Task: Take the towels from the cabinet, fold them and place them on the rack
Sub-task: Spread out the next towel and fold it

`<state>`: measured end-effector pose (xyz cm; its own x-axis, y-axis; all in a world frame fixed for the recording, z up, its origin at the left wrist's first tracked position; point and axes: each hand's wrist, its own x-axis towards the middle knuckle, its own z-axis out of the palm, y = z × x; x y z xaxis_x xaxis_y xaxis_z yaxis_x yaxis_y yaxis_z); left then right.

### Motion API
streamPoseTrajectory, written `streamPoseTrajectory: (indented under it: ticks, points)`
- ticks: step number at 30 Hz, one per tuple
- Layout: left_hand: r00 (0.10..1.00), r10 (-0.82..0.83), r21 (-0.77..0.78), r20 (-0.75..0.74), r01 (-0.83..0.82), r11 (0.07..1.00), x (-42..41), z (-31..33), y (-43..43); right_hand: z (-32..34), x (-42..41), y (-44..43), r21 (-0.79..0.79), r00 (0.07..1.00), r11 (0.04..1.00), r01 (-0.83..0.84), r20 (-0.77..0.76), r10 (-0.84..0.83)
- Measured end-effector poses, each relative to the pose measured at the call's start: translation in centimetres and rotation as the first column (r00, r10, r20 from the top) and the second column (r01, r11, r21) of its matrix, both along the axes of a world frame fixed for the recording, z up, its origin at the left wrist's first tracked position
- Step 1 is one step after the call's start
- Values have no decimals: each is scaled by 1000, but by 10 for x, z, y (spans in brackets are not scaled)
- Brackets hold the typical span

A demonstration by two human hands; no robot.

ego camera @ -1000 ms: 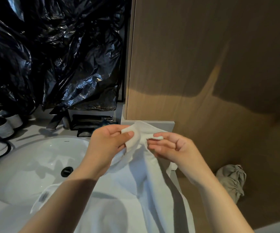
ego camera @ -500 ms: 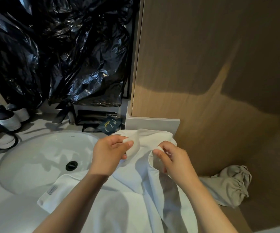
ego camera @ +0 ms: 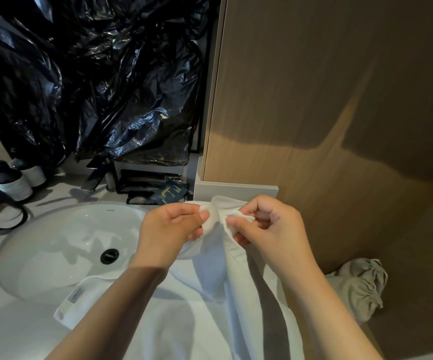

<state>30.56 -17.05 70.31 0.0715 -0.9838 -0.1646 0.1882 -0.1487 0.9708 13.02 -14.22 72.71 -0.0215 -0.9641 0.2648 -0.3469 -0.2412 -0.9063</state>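
Since 0.5 s earlier, the right hand (ego camera: 270, 227) had risen level with the left hand (ego camera: 169, 229), and the 2 hands sat close together. Each pinched a bunched corner of the white towel (ego camera: 210, 315) between thumb and curled fingers. The towel's lower part draped over the table (ego camera: 7, 331), overlapping the near right edge of the sink (ego camera: 54, 245).

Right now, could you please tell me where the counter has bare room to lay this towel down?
The near-left counter strip, between the sink rim and the labelled corner of the white towel, is bare. Behind the sink it is crowded: pump bottles, faucet, black tray; a black cord loops at left.
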Motion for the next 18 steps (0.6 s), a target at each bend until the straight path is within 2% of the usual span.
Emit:
streamPoseTrajectory:
  ticks: [6, 12, 18]
  points:
    - [991, -101, -119, 88, 111, 987, 5, 15, 3, 7, 17, -7, -23, 991, 1000, -3, -132, 0]
    - [988, -118, -124, 95, 130, 984, 9, 13, 7, -2, 20, -10, 40, 997, 999, 2, -75, 1]
    - [976, -169, -144, 139, 189, 971, 12, 12, 5, -4, 20, -12, 15, 993, 1000, 23, -114, -21]
